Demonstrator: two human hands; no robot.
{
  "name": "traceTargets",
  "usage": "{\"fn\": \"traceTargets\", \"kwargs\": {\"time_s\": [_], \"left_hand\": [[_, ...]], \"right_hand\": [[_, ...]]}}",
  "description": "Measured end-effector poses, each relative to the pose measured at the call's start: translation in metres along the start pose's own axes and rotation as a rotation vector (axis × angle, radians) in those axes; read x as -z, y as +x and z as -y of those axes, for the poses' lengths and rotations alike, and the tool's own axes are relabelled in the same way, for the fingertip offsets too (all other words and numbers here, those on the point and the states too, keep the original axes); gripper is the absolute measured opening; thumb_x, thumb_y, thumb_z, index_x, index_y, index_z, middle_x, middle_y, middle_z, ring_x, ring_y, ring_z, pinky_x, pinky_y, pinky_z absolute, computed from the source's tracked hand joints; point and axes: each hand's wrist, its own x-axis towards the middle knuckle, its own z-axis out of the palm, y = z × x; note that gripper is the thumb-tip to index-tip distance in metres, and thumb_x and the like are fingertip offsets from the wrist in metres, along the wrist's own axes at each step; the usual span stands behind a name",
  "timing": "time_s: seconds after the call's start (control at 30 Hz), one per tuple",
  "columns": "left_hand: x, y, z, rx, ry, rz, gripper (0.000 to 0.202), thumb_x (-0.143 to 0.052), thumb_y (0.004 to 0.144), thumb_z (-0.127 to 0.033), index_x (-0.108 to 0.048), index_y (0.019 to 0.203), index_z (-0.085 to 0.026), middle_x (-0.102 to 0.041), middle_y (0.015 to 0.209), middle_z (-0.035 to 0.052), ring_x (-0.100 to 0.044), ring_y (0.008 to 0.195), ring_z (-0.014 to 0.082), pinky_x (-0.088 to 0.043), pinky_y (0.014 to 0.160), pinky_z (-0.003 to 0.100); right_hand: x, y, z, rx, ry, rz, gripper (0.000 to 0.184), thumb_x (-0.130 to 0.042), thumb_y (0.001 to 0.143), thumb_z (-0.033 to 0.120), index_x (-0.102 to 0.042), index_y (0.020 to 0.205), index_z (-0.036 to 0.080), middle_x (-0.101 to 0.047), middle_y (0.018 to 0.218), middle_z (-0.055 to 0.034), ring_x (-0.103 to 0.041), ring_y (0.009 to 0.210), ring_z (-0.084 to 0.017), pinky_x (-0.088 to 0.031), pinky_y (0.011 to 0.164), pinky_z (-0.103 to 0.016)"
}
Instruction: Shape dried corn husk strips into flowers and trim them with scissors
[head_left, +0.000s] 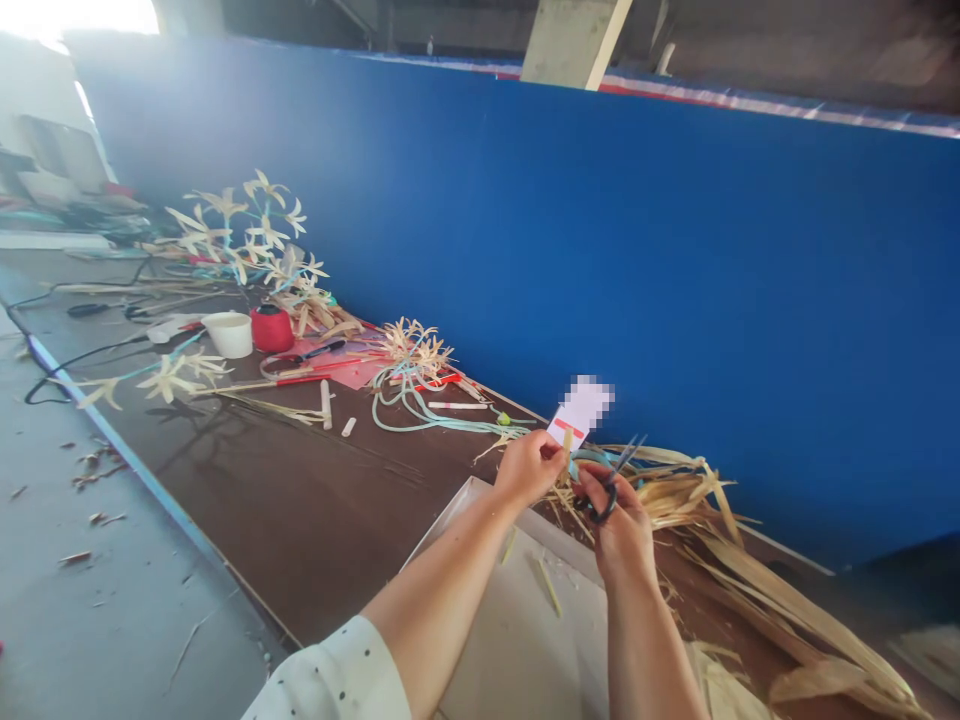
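My left hand [531,466] is closed, pinching a short pale strip of dried husk [568,441] between thumb and fingertips. Close beside it on the right, my right hand [627,532] has its fingers through the dark handles of a pair of scissors [604,503]. The scissor blades point up and away, to the right of the strip. The right thumb and fingertips come near the strip's lower end; whether they touch it I cannot tell. Just behind both hands is a white card [568,424] with a red bar, partly blurred out.
A shallow pale box [544,620] with scraps lies under my forearms. Long dried husks [802,620] spread to the right. Leftward on the brown table [322,520] are coiled pale-blue cords [397,425], husk flowers [262,225], a white cup [229,334] and a red container [271,330]. A blue partition [675,280] stands behind.
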Motion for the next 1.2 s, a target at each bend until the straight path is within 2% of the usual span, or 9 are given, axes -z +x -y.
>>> {"fn": "traceTargets", "kwargs": {"time_s": [0.13,0.27,0.5,0.83,1.2], "left_hand": [[-0.001,-0.002,-0.002,-0.063,0.023,0.089,0.016,-0.052,0.075,-0.028,-0.063,0.078,-0.016,-0.067,0.079,0.0023,-0.059,0.073,0.0138,-0.043,0.066,0.022],[-0.001,-0.003,-0.003,-0.06,0.023,0.151,0.018,-0.052,0.076,-0.03,-0.063,0.079,-0.016,-0.067,0.08,0.0027,-0.06,0.073,0.0144,-0.043,0.064,0.021],[0.0,-0.003,-0.002,-0.064,0.053,0.139,0.017,-0.052,0.076,-0.03,-0.063,0.078,-0.017,-0.067,0.079,0.0015,-0.059,0.072,0.0134,-0.042,0.064,0.02],[-0.001,-0.003,-0.002,-0.044,0.025,0.152,0.018,-0.052,0.076,-0.031,-0.063,0.082,-0.017,-0.067,0.084,0.0023,-0.06,0.077,0.0147,-0.044,0.068,0.022],[-0.003,-0.001,0.002,0.001,-0.008,0.165,0.02,-0.054,0.075,-0.032,-0.064,0.085,-0.018,-0.068,0.083,0.0024,-0.061,0.076,0.0148,-0.045,0.067,0.021]], "right_hand": [[0.0,-0.001,-0.001,-0.023,0.014,0.051,0.029,-0.074,0.062,0.036,-0.064,0.086,0.022,-0.058,0.065,0.0037,-0.049,0.053,-0.009,-0.038,0.052,-0.023],[0.005,0.001,-0.006,-0.016,0.015,0.094,0.031,-0.074,0.062,0.035,-0.063,0.088,0.023,-0.056,0.06,0.0045,-0.048,0.052,-0.01,-0.037,0.051,-0.023],[0.008,0.005,-0.012,-0.033,0.071,0.079,0.026,-0.072,0.064,0.033,-0.062,0.085,0.021,-0.055,0.06,0.0042,-0.049,0.052,-0.01,-0.037,0.05,-0.023],[0.005,0.001,-0.005,-0.078,0.063,0.1,0.025,-0.072,0.062,0.034,-0.061,0.081,0.021,-0.058,0.062,0.0034,-0.051,0.052,-0.012,-0.04,0.05,-0.024],[0.004,0.0,-0.002,-0.09,0.025,0.095,0.025,-0.073,0.062,0.035,-0.063,0.079,0.02,-0.055,0.058,0.0034,-0.048,0.05,-0.01,-0.036,0.046,-0.022]]}}
